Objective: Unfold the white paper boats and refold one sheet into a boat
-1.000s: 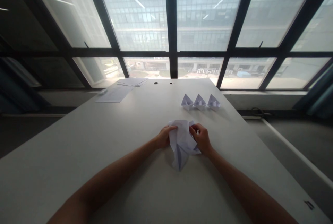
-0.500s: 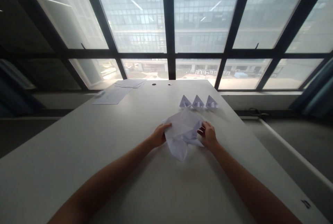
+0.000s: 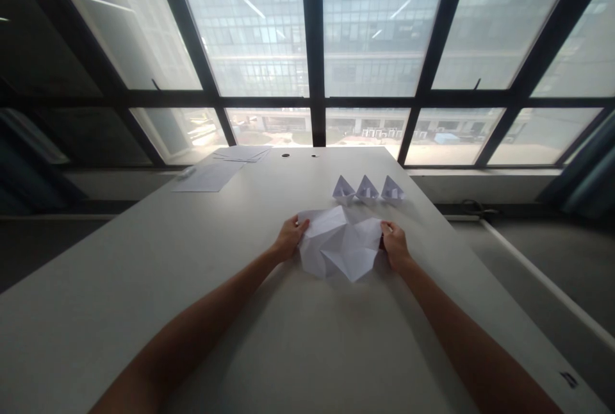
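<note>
A creased, partly folded sheet of white paper [image 3: 342, 242] is stretched between my two hands, just above the table. My left hand [image 3: 289, 238] pinches its left edge, thumb on top. On the opposite side my right hand [image 3: 394, 244] is closed on the right edge, its fingertips partly hidden behind the paper. Folds stand up in the middle and a pointed flap hangs toward me. Just beyond the sheet, three folded paper boats stand in a row: a left one [image 3: 343, 190], a middle one [image 3: 368, 190] and a right one [image 3: 392, 190].
Flat white sheets [image 3: 206, 177] lie at the far left of the white table [image 3: 192, 260]. Two small round holes are near its far edge, the left hole [image 3: 285, 156] being larger. A small dark label [image 3: 569, 380] sits at the near right. Large windows [image 3: 369, 36] rise behind.
The paper has opened out wider and flatter between my hands. My hands have moved slightly apart, and the lower flap has changed shape. The boats stay in place.
</note>
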A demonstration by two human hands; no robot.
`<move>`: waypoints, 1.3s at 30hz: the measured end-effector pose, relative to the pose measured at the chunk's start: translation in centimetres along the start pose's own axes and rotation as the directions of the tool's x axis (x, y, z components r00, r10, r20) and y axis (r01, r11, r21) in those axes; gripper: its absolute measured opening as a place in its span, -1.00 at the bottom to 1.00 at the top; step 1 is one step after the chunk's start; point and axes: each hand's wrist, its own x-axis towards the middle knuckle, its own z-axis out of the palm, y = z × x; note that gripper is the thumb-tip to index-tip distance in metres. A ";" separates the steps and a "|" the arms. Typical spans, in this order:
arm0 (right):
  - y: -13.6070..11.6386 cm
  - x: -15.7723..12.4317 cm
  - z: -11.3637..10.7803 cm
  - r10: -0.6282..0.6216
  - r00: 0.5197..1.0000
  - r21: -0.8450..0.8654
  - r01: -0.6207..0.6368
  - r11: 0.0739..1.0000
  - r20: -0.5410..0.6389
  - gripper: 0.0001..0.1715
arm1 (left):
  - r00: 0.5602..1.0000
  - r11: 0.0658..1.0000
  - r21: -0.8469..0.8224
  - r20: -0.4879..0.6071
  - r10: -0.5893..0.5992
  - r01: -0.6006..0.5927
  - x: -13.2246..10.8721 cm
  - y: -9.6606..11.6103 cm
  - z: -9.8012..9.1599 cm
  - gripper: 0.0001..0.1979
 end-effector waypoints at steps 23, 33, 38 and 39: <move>0.3 0.6 -1.3 -0.139 0.940 -0.315 0.240 0.918 0.311 -0.29 | 0.876 0.211 0.928 0.189 0.444 -0.308 -1.3 3.9 -1.3 -0.47; -2.2 0.1 -1.4 -0.236 0.958 -0.620 0.284 0.731 0.161 -0.56 | 0.800 0.136 0.791 0.599 0.032 -0.597 -6.0 0.9 4.1 -0.40; -4.6 -5.8 2.7 -0.531 0.758 -0.654 0.625 0.426 0.378 -0.51 | 0.797 0.194 0.780 0.604 0.012 -0.595 -6.1 0.3 4.4 -0.32; -4.3 -6.9 3.6 -0.502 0.732 -0.627 0.668 0.399 0.461 -0.50 | 0.795 0.204 0.776 0.607 0.014 -0.597 -6.1 0.2 4.5 -0.32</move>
